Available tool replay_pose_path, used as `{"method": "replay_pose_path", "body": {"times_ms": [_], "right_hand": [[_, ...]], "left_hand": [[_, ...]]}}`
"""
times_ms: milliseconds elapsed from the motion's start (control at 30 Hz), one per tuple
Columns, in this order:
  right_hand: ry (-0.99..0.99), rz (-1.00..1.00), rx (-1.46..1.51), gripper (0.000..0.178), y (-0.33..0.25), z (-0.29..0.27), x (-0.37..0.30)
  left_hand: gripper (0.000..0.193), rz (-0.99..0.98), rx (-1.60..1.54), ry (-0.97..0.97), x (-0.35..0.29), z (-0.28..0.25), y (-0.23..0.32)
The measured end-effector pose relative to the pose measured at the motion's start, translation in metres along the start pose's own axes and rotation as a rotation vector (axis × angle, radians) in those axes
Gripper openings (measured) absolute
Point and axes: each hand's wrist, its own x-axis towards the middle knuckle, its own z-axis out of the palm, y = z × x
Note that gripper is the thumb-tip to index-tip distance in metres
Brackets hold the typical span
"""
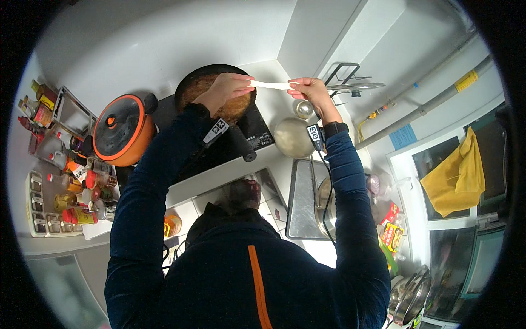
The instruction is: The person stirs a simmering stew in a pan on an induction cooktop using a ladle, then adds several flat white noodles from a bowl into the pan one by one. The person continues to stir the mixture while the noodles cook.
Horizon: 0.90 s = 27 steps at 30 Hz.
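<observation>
A white strip of dough [271, 85] is stretched level between my two hands, over the far edge of the worktop. My left hand [227, 89] pinches its left end, above a dark frying pan [212, 70] with brown contents. At the right end, my right hand [312, 90] grips the strip between thumb and fingers. Part of the pan is hidden under my left hand and forearm. Below my right hand are a metal ladle [303, 109] and a round bowl [293, 137] holding something pale.
An orange pot with a dark lid [116, 129] stands left of the pan on the black cooktop [192, 159]. Seasoning bottles [82, 215] crowd the far left. The pan's handle [241, 143] points toward me. At right are a metal tray [304, 192], a lid rack [345, 74] and a yellow cloth [455, 175].
</observation>
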Motion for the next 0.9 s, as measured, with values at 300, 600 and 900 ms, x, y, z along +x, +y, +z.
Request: {"method": "replay_pose_path", "body": {"times_ms": [300, 600, 900], "right_hand": [[-0.065, -0.042, -0.131, 0.019, -0.006, 0.043, 0.035], [-0.164, 0.01, -0.078, 0.022, -0.009, 0.077, 0.064], [-0.137, 0.024, -0.254, 0.02, -0.007, 0.101, 0.091]], "left_hand": [[0.033, -0.197, 0.229, 0.159, -0.01, -0.055, 0.01], [0.023, -0.205, 0.077, 0.354, -0.023, -0.108, 0.0], [0.015, -0.283, 0.047, 0.462, -0.025, -0.144, -0.007]]}}
